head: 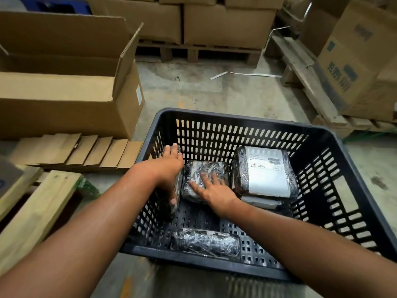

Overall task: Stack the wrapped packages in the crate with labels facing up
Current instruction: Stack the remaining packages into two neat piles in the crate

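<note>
A black slotted plastic crate (335, 160) stands on the floor in front of me. Inside at the right, a wrapped package with a white label (266, 173) facing up lies on top of another package. In the middle lies a wrapped package (206, 171); my right hand (211, 189) rests flat on its top with fingers spread. My left hand (169, 166) grips an upright wrapped package (177, 186) standing on edge against the crate's left wall. A further dark wrapped package (207, 241) lies at the crate's near wall.
An open cardboard box (71, 97) stands to the left with flattened cardboard pieces (86, 152) before it. Wooden beams (38, 211) lie at the near left. Pallets with stacked cartons (227, 24) line the back and right. Bare concrete floor (214, 93) lies beyond the crate.
</note>
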Tool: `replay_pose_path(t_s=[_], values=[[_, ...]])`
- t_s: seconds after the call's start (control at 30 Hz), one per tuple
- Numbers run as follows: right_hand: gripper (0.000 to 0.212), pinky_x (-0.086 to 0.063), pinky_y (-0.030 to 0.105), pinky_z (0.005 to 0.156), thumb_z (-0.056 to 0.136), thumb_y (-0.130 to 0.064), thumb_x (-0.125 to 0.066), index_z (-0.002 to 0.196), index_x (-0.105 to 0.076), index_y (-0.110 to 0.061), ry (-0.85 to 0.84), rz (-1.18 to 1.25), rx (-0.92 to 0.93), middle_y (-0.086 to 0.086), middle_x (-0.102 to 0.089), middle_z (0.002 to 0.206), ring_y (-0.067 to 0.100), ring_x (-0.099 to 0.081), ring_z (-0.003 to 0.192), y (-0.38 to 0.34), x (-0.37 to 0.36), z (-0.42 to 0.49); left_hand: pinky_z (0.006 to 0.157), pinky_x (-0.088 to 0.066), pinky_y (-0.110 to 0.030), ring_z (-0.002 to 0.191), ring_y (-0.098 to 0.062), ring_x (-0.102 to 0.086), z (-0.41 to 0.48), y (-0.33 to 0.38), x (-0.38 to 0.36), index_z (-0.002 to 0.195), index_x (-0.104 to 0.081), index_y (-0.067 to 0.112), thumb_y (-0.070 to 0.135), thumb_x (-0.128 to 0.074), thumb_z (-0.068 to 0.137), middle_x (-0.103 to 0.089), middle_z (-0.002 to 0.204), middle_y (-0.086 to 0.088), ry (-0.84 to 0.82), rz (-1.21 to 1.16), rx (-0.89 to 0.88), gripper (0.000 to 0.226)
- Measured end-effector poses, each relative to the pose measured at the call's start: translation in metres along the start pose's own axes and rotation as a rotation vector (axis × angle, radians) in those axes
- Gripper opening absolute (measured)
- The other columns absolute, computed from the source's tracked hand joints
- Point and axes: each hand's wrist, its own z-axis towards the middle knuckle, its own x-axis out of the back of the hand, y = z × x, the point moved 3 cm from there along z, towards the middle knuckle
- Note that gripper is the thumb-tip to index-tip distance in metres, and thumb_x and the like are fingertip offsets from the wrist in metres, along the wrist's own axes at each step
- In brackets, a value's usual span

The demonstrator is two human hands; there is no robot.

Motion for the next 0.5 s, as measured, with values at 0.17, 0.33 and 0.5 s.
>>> replay_pose_path(t_s=[0.17, 0.33, 0.5], values=[[0.096, -0.015, 0.077, 0.116, 0.098, 0.010, -0.048, 0.159, -0.007, -0.051, 0.082, -0.131, 0.110, 0.015, 0.021, 0.169, 0.057, -0.006, 0.151, -0.003, 0.017, -0.001, 0.123, -0.001, -0.047, 0.145, -0.033, 0.030, -0.001, 0.000, -0.001, 0.154, 0.019, 0.006, 0.031, -0.096, 0.059, 0.036, 0.157, -0.013, -0.011, 0.039, -0.006, 0.151], [0.073, -0.031, 0.076, 0.111, 0.108, -0.011, -0.043, 0.160, -0.012, -0.051, 0.092, -0.194, 0.094, 0.015, 0.016, 0.171, 0.055, -0.015, 0.152, 0.003, 0.018, -0.006, 0.125, -0.008, -0.045, 0.147, -0.033, 0.027, 0.000, 0.000, -0.001, 0.153, 0.021, 0.005, 0.023, -0.094, 0.065, 0.036, 0.158, -0.014, 0.024, 0.035, 0.002, 0.145], [0.056, -0.062, 0.051, 0.087, 0.109, -0.017, -0.049, 0.158, -0.034, -0.040, 0.128, -0.147, 0.130, 0.025, -0.024, 0.167, 0.044, -0.065, 0.117, -0.002, 0.032, -0.007, 0.125, -0.010, -0.044, 0.149, -0.030, 0.025, -0.003, -0.002, -0.001, 0.154, 0.021, 0.007, 0.022, -0.095, 0.063, 0.033, 0.159, -0.012, 0.040, 0.001, 0.007, 0.148]])
